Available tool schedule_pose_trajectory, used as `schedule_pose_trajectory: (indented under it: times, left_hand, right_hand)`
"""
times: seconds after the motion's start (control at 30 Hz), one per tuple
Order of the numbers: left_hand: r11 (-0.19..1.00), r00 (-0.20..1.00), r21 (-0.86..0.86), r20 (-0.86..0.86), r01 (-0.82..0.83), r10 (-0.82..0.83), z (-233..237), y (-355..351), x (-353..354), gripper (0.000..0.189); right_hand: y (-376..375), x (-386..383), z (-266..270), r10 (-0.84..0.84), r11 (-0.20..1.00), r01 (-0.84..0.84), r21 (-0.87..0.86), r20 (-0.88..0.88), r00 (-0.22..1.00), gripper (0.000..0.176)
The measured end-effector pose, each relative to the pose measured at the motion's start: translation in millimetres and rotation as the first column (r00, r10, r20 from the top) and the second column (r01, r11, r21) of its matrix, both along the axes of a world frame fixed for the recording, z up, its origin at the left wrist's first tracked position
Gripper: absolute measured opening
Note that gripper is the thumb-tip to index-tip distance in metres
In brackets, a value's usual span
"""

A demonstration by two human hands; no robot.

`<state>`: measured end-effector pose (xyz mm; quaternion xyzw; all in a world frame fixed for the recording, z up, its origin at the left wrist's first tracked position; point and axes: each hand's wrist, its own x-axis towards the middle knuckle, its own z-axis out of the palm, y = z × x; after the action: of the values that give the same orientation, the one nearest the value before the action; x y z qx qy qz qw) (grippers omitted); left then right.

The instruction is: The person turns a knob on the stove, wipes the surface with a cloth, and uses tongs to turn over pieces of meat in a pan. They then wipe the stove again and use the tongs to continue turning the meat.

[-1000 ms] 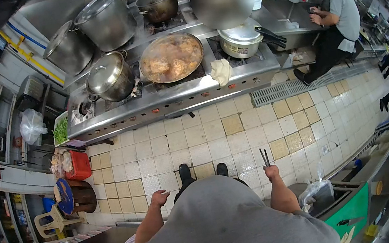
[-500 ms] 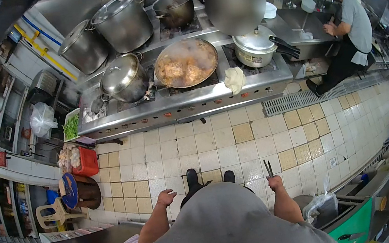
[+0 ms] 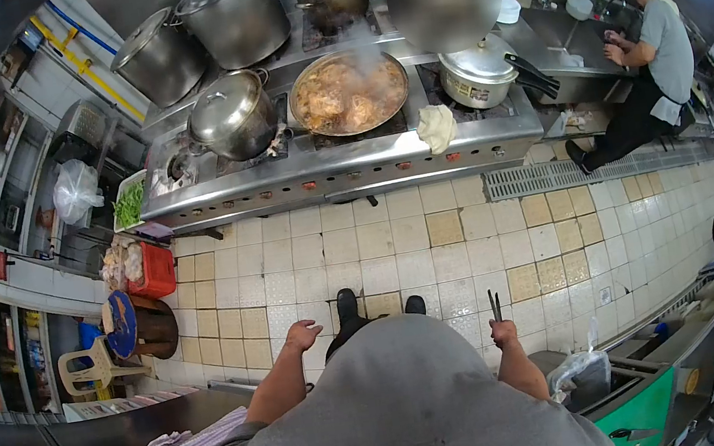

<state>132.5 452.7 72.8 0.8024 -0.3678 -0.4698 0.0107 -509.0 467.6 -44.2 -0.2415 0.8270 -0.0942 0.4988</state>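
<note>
My left hand [image 3: 302, 335] hangs over the tiled floor, fingers apart and holding nothing. In my right hand [image 3: 503, 330] is a pair of dark metal tongs [image 3: 494, 305], pointing forward with the two arms slightly apart. Ahead of both hands stands the steel stove [image 3: 278, 182]. A wide pan [image 3: 348, 94] of steaming brown food sits on its front row, between a lidded pot [image 3: 229, 118] on the left and a pressure cooker [image 3: 477, 74] on the right. A pale cloth [image 3: 436, 129] lies on the stove's front edge.
Another person [image 3: 662, 52] works at the sink on the right. Large pots [image 3: 237, 16] stand at the back left. A red crate [image 3: 152, 272], a round stool [image 3: 152, 325] and a plastic chair [image 3: 90, 368] are at the left. A green-sided counter [image 3: 644, 411] is at the lower right.
The view has shifted slightly, so the stove sits a little higher and further right. The person at the sink has raised their hands a little. My hands keep nearly the same pose.
</note>
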Motion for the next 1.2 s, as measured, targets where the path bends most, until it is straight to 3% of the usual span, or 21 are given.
schedule_pose_trajectory:
  times: [0.07, 0.5, 0.67, 0.9, 1.2]
  left_hand:
    - [0.995, 0.995, -0.023, 0.029, 0.094, -0.094, -1.1, 3.6, 2.2, 0.061]
    - [1.000, 0.999, 0.004, 0.024, -0.022, 0.021, 14.6, 20.8, -5.0, 0.061]
    - [0.994, 0.995, -0.062, 0.051, 0.085, -0.082, 19.2, 18.9, -12.4, 0.064]
    - [0.997, 0.995, -0.009, -0.071, -0.071, 0.070, 6.1, 21.6, -23.2, 0.064]
    - [0.998, 0.997, -0.019, -0.063, 0.052, -0.053, -42.6, 6.9, 8.2, 0.063]
  right_hand:
    - [-1.9, -0.9, 1.1, -0.002, 1.000, 0.002, 0.009, 0.008, 1.000, 0.043]
    - [-30.7, 8.6, 21.7, 0.015, 1.000, -0.016, 0.021, 0.065, 0.998, 0.041]
    - [-31.5, -0.2, 14.6, 0.060, 0.998, -0.058, -0.020, 0.063, 0.996, 0.042]
    - [-34.1, -14.9, 40.7, 0.052, 0.999, -0.053, 0.012, 0.056, 0.997, 0.044]
    - [-39.8, -8.8, 105.5, 0.019, 0.999, -0.022, -0.036, -0.092, 0.996, 0.041]
